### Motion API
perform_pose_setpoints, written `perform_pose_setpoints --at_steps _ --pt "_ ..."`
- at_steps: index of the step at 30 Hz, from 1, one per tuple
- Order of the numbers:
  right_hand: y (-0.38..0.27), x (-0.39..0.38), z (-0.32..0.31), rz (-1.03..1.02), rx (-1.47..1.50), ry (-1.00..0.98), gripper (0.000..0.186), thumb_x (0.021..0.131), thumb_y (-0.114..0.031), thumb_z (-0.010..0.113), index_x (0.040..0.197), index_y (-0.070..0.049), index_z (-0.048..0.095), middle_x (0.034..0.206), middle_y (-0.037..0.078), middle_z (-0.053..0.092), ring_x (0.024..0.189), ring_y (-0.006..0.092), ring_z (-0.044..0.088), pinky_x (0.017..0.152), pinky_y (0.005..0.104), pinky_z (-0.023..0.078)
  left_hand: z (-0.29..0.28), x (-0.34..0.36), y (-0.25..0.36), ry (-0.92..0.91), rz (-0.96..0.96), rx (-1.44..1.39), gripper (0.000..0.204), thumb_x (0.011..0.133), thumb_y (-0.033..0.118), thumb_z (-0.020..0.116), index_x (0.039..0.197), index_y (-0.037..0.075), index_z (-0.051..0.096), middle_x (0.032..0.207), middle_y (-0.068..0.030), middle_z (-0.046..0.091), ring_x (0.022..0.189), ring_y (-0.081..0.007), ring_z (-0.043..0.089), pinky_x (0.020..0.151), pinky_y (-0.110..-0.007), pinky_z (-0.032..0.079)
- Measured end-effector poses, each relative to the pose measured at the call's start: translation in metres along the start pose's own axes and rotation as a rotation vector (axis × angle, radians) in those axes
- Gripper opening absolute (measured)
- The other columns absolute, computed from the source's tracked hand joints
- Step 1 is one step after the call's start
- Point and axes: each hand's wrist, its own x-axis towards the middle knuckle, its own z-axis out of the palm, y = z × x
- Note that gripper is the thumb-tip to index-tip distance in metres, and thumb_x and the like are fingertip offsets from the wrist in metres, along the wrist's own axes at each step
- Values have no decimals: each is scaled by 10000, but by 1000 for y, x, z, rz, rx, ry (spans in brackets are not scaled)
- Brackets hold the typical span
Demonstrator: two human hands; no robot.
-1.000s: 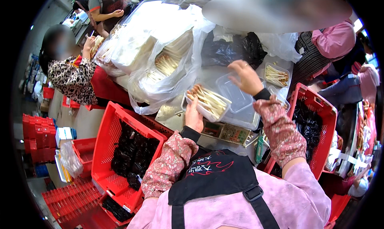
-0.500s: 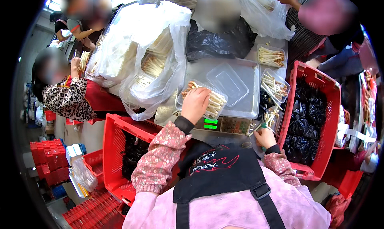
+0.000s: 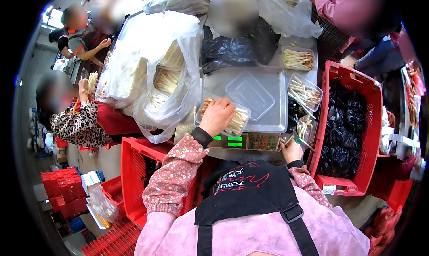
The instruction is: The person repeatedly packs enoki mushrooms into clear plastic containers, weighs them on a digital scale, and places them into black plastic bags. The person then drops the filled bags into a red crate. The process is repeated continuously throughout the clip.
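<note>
My left hand (image 3: 216, 115) lies curled over long pale mushroom stems with brown ends (image 3: 239, 122) in a clear plastic box (image 3: 245, 129), on the left front of a metal scale pan (image 3: 272, 115). An empty clear lid (image 3: 250, 93) lies on the pan behind it. Right of the scale's lit display (image 3: 234, 143), my right hand (image 3: 291, 149) is closed on a small green-handled tool (image 3: 297, 140), beside loose stems (image 3: 305, 126). Two filled boxes, one at the back (image 3: 298, 59) and one nearer (image 3: 303, 91), stand right of the pan.
White plastic bags of filled boxes (image 3: 147, 41) cover the table's left; a black bag (image 3: 232, 50) lies behind the scale. A red crate of black parcels (image 3: 326, 122) stands right, another red crate (image 3: 134, 184) front left. Co-workers (image 3: 82, 122) (image 3: 339, 19) stand around the table.
My left hand went from holding the box underneath to lying on top of its stems on the pan. My right hand dropped from above the lid to the green tool at lower right.
</note>
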Motion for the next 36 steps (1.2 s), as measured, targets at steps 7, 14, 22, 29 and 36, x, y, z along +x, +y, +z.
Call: perform_pose_setpoints --at_steps 7,14,22,29,36 --pt "-2 -5 -18 -55 67 -164 372 718 -368 701 719 3 663 694 208 643 708 354 649 655 431 514 -8 -1 -7 77 84 -39 85 803 134 607 829 53 600 911 -99 601 900 -292 568 823 -398 431" --pt "10 -12 -41 -145 35 -220 442 764 -450 682 677 -20 641 584 168 612 604 334 637 579 421 499 1 1 -9 28 -14 -66 100 805 116 607 875 51 633 889 -102 603 872 -296 584 797 -394 456" --pt "29 -17 -48 -194 32 77 338 739 -253 719 940 -68 519 937 144 538 875 335 569 692 416 481 -17 -3 -11 -86 40 -113 171 784 108 643 942 41 648 943 -120 613 889 -304 593 791 -383 470" --pt "54 -12 -23 -173 -10 206 431 676 -158 733 1020 -53 495 954 156 514 925 348 528 782 432 454 -10 2 -14 -98 63 -145 155 801 124 622 933 44 624 945 -122 590 904 -319 571 786 -396 460" --pt "56 -12 -47 -201 281 79 363 674 -124 696 922 -23 451 872 152 488 793 340 531 701 407 453 -16 13 -16 -270 100 -83 183 773 207 620 874 59 653 873 -109 565 886 -298 558 806 -408 438"
